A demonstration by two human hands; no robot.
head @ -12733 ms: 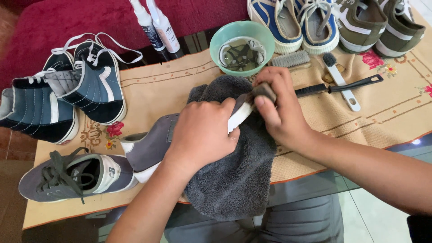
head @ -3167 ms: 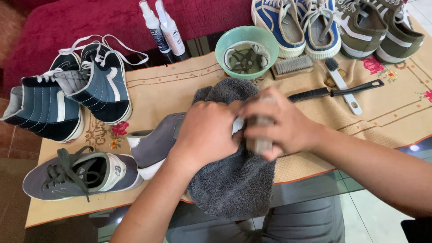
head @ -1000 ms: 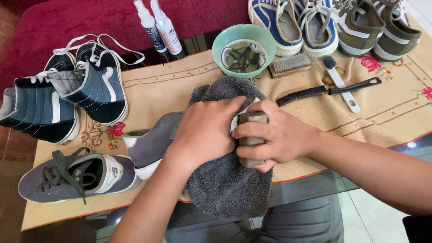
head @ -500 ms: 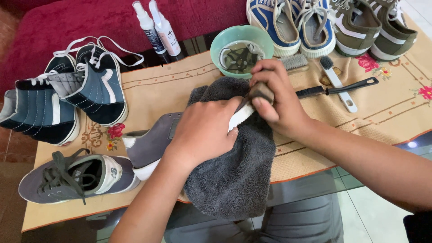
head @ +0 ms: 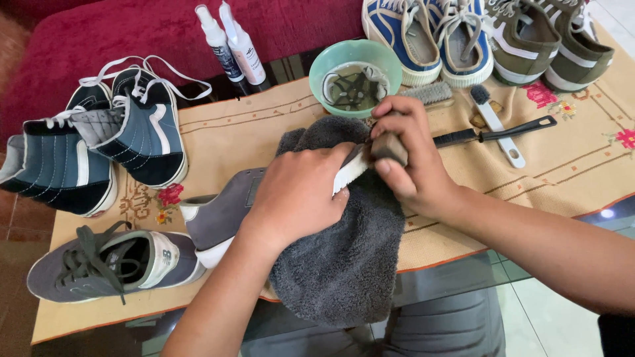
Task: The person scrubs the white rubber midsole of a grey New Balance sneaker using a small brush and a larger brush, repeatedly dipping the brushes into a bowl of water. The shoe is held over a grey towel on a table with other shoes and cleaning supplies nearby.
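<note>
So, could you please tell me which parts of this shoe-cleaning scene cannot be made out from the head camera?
- Grey shoe: its front is hidden under the left hand and the grey towel.
- Small brush: its bristles are covered by the right hand.
- Green bowl: its contents are too murky to identify.
- Blue shoes and olive shoes: cut off by the top edge.

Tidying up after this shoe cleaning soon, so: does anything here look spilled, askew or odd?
Nothing looks spilled. One oddity: dark laces are soaking in the green bowl. The grey shoe lies tipped under the grey towel, held by the left hand while the right hand brushes it.
</note>
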